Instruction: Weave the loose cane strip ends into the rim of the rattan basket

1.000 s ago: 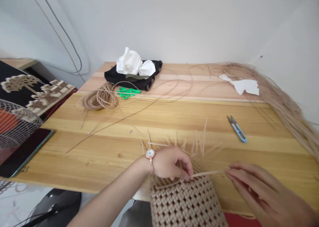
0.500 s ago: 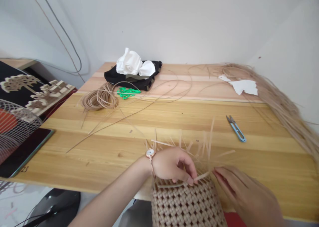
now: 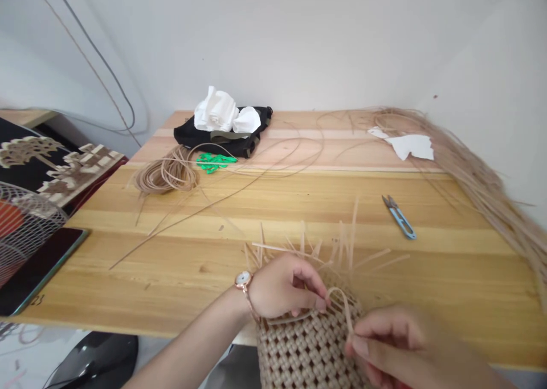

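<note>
A woven basket [image 3: 305, 349] of tan rattan-like strips stands at the table's front edge, with loose strip ends sticking up round its far rim. My left hand [image 3: 288, 286], with a watch [image 3: 243, 279] on its wrist, rests over the rim and pinches a strip there. From those fingers the flat strip [image 3: 345, 306] bends up in an arch and down to my right hand [image 3: 391, 343]. My right thumb and finger are closed on it beside the basket's right side. Blur softens part of the right hand.
Snips [image 3: 399, 216] with blue handles lie right of the basket. A strip coil [image 3: 164, 171], green tangle [image 3: 215, 162] and black bag [image 3: 233, 143] with white paper [image 3: 215, 111] are at back left. A long strip bundle [image 3: 474, 178] lines the right edge; a phone [image 3: 40, 269] lies left.
My right hand has come down and toward me, now pinching the strip, which has gone from nearly straight to an arch. My left hand stays at the rim. The view has shifted slightly.
</note>
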Demonstrator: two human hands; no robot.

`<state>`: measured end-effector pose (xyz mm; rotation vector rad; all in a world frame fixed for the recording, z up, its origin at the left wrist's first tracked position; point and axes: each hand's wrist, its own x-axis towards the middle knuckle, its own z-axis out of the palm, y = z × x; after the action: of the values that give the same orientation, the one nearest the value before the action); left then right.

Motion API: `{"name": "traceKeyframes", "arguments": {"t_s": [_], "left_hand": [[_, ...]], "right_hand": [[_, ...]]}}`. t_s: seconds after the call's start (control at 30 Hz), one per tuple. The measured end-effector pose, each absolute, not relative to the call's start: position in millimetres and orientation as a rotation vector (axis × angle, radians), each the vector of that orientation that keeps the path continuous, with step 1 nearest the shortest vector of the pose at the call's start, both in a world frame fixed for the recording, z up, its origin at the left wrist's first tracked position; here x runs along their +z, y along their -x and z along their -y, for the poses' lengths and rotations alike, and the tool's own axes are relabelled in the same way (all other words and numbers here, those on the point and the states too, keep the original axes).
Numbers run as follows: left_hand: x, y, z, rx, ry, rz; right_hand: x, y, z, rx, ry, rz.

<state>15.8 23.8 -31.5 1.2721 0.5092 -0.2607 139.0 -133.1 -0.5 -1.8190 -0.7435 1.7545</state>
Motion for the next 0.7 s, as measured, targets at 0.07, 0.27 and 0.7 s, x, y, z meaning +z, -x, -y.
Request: {"name": "traceKeyframes", "arguments": {"t_s": [0.07,0.27,0.7], "left_hand": [[-31.8,-14.8,-21.3,-0.242,-1.249,-0.529],[-32.8,-10.4,-11.5,-0.211,-1.134,-0.557],[-32.4,-0.6,-0.5,-0.112,-1.134,-0.587]], "right_hand": [[-4.7,-134.9,126.6,1.911,1.687,0.542],[-13.2,-123.6,120.9,1.949,1.689,0.525],[6.5,-133.0,113.0,1.772,2.0,0.705]]}}
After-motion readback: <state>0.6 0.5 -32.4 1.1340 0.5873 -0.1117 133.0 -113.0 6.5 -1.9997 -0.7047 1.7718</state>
